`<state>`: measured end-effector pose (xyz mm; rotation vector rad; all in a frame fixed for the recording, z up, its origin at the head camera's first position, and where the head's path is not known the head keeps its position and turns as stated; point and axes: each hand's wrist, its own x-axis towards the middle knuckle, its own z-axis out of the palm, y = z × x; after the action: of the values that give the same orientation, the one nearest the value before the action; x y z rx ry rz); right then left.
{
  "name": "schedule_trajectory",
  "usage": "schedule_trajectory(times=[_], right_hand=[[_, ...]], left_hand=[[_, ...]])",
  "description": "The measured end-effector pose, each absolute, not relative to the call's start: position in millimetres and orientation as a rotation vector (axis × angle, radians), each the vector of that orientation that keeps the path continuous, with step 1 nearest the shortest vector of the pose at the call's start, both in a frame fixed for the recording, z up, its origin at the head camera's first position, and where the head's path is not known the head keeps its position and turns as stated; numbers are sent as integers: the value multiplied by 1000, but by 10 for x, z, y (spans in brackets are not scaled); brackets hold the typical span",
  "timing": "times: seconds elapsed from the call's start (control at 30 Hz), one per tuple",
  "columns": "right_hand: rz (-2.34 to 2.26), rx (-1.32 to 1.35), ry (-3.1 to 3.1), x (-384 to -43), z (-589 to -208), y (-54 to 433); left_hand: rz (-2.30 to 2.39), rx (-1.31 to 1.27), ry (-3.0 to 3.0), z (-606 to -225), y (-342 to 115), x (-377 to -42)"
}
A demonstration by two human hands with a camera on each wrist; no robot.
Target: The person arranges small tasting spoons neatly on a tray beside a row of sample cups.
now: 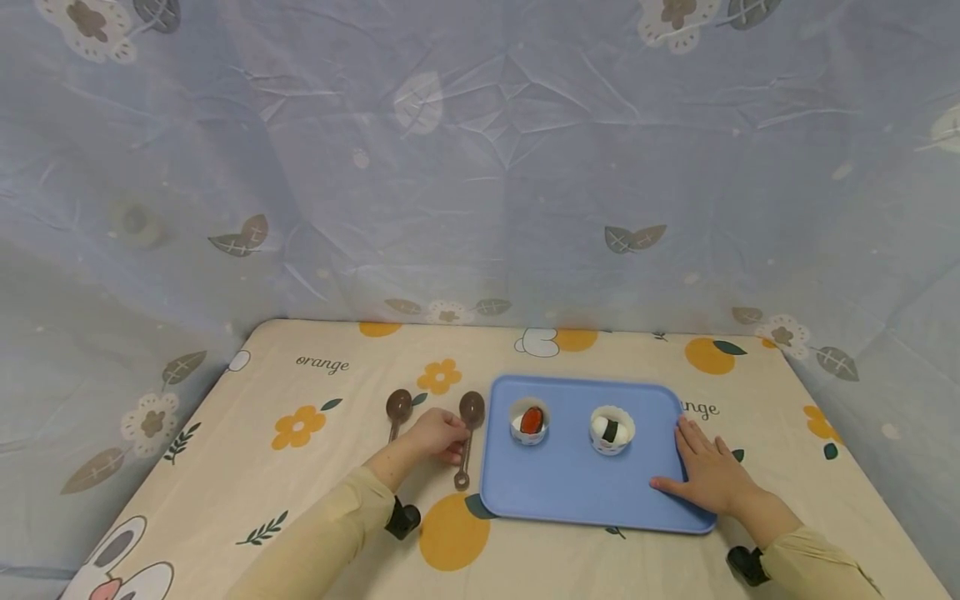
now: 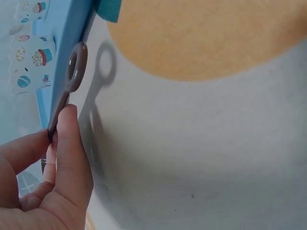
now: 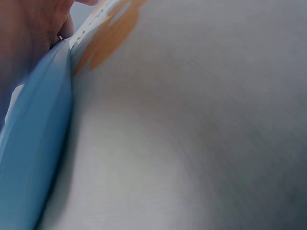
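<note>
My left hand (image 1: 435, 435) pinches the handle of a brown spoon (image 1: 472, 408) just left of the blue tray (image 1: 562, 492). In the left wrist view, thumb and fingers meet on the handle, and its ringed end (image 2: 82, 69) sticks out past them, with a shadow on the cloth. A second brown spoon (image 1: 399, 405) lies left of that hand, its handle partly hidden by it. On the tray's right edge rests my right hand (image 1: 708, 475), fingers extended along the rim and thumb over the tray. The right wrist view shows this hand (image 3: 33, 33) against the tray's side.
Two small patterned paper cups stand on the tray. The left cup (image 1: 529, 439) holds a red-topped white piece like sushi; the right cup (image 1: 610, 449) holds a white piece with a dark band. An orange-print cloth (image 1: 352, 392) covers the table, and a grey-blue curtain (image 1: 480, 208) hangs behind.
</note>
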<state>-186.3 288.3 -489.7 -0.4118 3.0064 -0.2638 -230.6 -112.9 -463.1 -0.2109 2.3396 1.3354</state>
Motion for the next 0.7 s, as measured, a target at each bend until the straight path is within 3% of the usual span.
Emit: schedule_trajectory(times=[0.7], right_hand=[[-253,-421,3022,-1856,-4900,2880]], left_hand=[[1440,-155,2275,-4501,-1117,-2331]])
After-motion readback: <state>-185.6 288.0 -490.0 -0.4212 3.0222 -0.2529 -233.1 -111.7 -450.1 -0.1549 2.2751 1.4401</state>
